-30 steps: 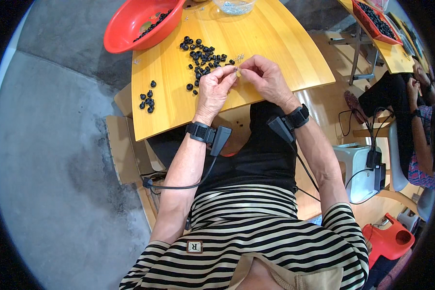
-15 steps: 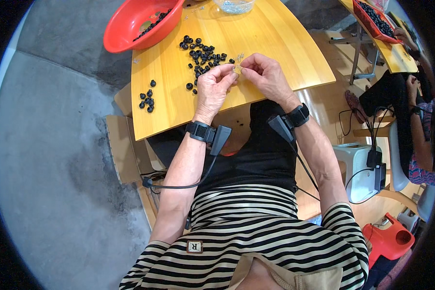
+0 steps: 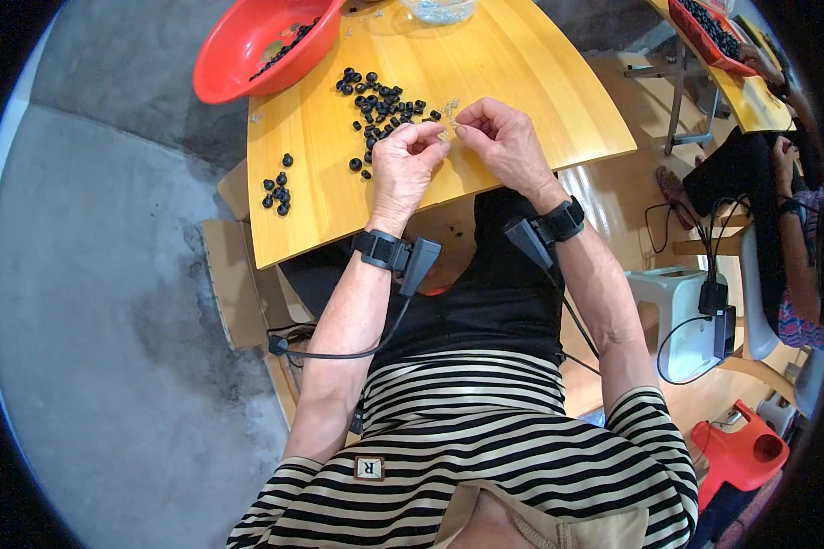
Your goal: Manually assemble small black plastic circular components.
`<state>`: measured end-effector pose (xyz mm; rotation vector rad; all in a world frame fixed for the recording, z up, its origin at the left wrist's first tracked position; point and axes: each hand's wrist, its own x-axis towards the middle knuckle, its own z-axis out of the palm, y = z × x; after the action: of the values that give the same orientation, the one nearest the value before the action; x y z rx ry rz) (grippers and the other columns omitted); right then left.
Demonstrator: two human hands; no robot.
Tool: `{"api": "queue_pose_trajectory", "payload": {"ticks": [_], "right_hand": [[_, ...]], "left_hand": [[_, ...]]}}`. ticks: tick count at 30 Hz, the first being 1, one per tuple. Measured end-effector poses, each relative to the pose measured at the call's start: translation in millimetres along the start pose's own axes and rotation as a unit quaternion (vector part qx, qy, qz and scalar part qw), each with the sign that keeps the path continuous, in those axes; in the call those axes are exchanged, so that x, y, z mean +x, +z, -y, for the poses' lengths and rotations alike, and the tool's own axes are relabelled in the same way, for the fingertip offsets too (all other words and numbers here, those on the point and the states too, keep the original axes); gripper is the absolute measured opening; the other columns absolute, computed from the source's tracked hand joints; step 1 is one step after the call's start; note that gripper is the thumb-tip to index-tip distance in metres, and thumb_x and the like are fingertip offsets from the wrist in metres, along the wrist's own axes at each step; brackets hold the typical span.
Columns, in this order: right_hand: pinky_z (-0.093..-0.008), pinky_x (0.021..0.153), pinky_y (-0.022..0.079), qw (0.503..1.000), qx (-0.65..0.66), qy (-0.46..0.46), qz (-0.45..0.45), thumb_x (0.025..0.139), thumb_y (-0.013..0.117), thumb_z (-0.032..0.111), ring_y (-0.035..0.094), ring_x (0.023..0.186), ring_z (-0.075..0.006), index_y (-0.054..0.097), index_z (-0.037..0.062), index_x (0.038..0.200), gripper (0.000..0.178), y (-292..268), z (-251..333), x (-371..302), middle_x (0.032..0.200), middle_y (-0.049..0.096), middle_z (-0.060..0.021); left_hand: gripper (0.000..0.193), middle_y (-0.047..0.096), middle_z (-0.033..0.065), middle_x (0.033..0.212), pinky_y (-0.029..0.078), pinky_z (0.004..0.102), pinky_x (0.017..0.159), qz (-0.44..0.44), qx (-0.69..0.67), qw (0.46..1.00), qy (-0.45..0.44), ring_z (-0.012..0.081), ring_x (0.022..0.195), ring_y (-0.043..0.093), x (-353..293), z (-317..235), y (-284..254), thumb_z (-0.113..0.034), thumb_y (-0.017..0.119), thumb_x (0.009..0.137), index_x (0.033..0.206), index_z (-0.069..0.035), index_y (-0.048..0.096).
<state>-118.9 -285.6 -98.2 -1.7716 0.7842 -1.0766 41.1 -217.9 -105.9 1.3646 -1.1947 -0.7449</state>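
Note:
Over the near edge of the wooden table [image 3: 485,55], my two hands face each other with a small gap between their fingertips. My left hand [image 3: 405,172] is closed in a pinch, with a tiny clear piece [image 3: 444,134] at its fingertips. Thumb and forefinger of my right hand [image 3: 507,146] are pressed together too; what they hold, if anything, is too small to make out. Just beyond the fingers lies a little heap of clear small pieces [image 3: 451,107]. Many small round black parts [image 3: 374,102] are scattered beside my left hand.
A smaller group of black parts [image 3: 282,196] lies at the table's left. Farther back stand a red basin [image 3: 218,64] holding black parts and a clear bowl [image 3: 441,13]. At right, another person works by a red tray [image 3: 682,27]; a white stool [image 3: 676,339] stands nearby.
My fingertips have drawn slightly apart; before, they met around a tiny clear piece. At right, the other person's hand has shifted by the red tray.

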Motion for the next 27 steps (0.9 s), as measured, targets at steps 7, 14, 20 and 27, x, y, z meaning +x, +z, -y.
{"api": "queue_pose_trajectory", "payload": {"ticks": [7, 14, 20, 27], "right_hand": [[-0.0230, 0.062, 0.049, 0.998, -0.048, -0.035, -0.020, 0.085, 0.067, 0.007, 0.058, 0.068, -0.0076, 0.064, -0.0008, 0.092, 0.011, 3, -1, -1, 0.075, 0.063, -0.0035], [-0.0273, 0.061, 0.050, 0.979, -0.166, -0.104, -0.054, 0.080, 0.066, 0.002, 0.062, 0.067, -0.0189, 0.065, -0.0006, 0.090, 0.010, 10, -11, 2, 0.079, 0.063, -0.0105], [-0.0256, 0.058, 0.046, 0.985, -0.122, -0.119, -0.027, 0.081, 0.067, 0.003, 0.058, 0.066, -0.0143, 0.066, 0.0007, 0.094, 0.013, 5, -2, 1, 0.080, 0.060, -0.0068], [-0.0195, 0.057, 0.042, 0.992, -0.014, -0.113, 0.052, 0.080, 0.077, 0.012, 0.051, 0.067, -0.0045, 0.068, 0.0017, 0.097, 0.022, -2, 13, -3, 0.079, 0.057, 0.0004]], "left_hand": [[0.020, 0.070, 0.0106, 0.091, 0.052, 0.0245, 0.064, -0.003, -0.154, 0.987, -0.051, 0.0129, 0.074, 0.065, -8, -12, -6, -0.003, 0.067, 0.087, 0.105, 0.003, 0.067], [0.025, 0.069, 0.0149, 0.093, 0.054, 0.0282, 0.067, 0.026, -0.228, 0.971, -0.061, 0.0194, 0.079, 0.067, -13, -8, -14, -0.005, 0.063, 0.090, 0.113, 0.004, 0.063], [0.028, 0.069, 0.0156, 0.093, 0.053, 0.0290, 0.068, 0.044, -0.244, 0.966, -0.077, 0.0199, 0.080, 0.067, -12, -7, -16, -0.008, 0.063, 0.091, 0.116, 0.005, 0.061], [0.029, 0.069, 0.0137, 0.094, 0.055, 0.0262, 0.067, 0.055, -0.247, 0.963, -0.088, 0.0155, 0.076, 0.066, -8, -9, -12, -0.009, 0.062, 0.092, 0.115, 0.008, 0.061]]}}
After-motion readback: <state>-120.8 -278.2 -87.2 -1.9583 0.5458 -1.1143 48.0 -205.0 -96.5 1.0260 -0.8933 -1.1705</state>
